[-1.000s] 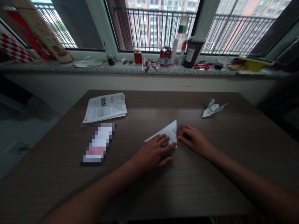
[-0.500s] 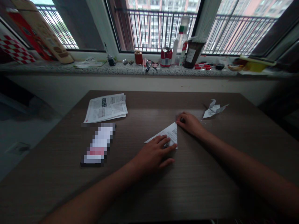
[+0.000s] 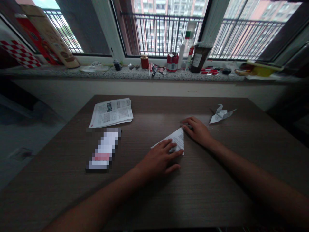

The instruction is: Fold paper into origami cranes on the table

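On the middle of the brown table (image 3: 205,190), a folded paper triangle (image 3: 178,140) lay flat with print showing on its upper face, as I viewed it from afar. I had the left hand (image 3: 158,158) palm down over its lower part, the fingers spread and resting on the paper rather than clasping it, the thumb stretched apart above the table. I held the right hand (image 3: 198,131) at the triangle's far right corner, the fingers bent and the thumb tip against or just beside that corner; I could not tell whether thumb and forefinger pinched the paper. To the left, toward the far edge, I noted a stack of printed sheets (image 3: 112,114), and nearer to me a pixelated, dark-edged oblong (image 3: 103,149). Beyond the right hand, toward the far right, sat a paper crane (image 3: 220,115). Along the speckled windowsill (image 3: 135,74), I saw a red can (image 3: 172,62), a clear bottle (image 3: 187,53) and a dark cup (image 3: 198,59) standing close together.
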